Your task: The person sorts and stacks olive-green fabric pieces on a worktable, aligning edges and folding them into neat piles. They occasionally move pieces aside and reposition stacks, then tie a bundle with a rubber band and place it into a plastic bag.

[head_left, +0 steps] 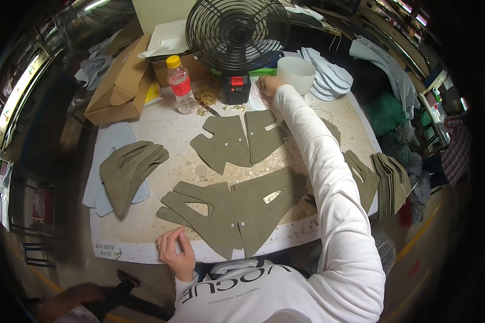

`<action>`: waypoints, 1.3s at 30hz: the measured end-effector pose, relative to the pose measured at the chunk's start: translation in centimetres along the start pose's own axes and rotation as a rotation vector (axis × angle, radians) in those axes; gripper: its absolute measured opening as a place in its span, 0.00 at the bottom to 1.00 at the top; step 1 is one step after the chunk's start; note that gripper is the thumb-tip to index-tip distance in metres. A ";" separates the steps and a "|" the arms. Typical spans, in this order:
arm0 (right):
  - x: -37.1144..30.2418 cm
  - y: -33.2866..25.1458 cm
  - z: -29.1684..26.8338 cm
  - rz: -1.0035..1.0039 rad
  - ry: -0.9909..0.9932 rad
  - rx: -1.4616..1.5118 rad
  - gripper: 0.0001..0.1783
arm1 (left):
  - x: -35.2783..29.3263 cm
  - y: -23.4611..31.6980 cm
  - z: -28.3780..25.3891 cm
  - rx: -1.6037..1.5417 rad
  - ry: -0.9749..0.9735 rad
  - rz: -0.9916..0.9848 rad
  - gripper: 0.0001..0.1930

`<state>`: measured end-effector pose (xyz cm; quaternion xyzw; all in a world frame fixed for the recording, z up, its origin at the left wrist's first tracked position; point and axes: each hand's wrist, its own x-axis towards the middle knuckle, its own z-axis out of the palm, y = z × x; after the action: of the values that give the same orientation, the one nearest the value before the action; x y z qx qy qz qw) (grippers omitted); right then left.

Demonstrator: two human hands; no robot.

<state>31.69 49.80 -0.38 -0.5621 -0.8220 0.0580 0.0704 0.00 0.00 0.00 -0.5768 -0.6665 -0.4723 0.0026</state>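
My right arm stretches across the table, and my right hand (270,85) is at the top of a printed sheet with small marks (260,98), beside the fan's base. Its fingers are bent together; what they pinch, if anything, is too small to make out. My left hand (177,252) rests at the near table edge with thumb and fingers apart, holding nothing. Close to it lie two olive cut pieces (221,210) side by side, with slots and small white stickers. Farther back is another pair of olive pieces (223,141), also bearing small white stickers.
Stacked olive pieces (128,175) lie at left on pale blue sheets (116,139); more stacks (390,183) stand at right. A black fan (240,35), a yellow-capped bottle (182,89), a cardboard box (121,81), a whitish tub (296,75) and white pieces (324,75) line the back.
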 end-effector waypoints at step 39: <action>-4.0 -1.8 4.3 -0.074 0.598 -0.016 0.10 | -0.4 -0.7 0.1 -0.031 0.036 0.032 0.08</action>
<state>30.73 45.40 -4.49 -0.5244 -0.7852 -0.1195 0.3070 -0.32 -0.14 -0.72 -0.5787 -0.6496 -0.4928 0.0131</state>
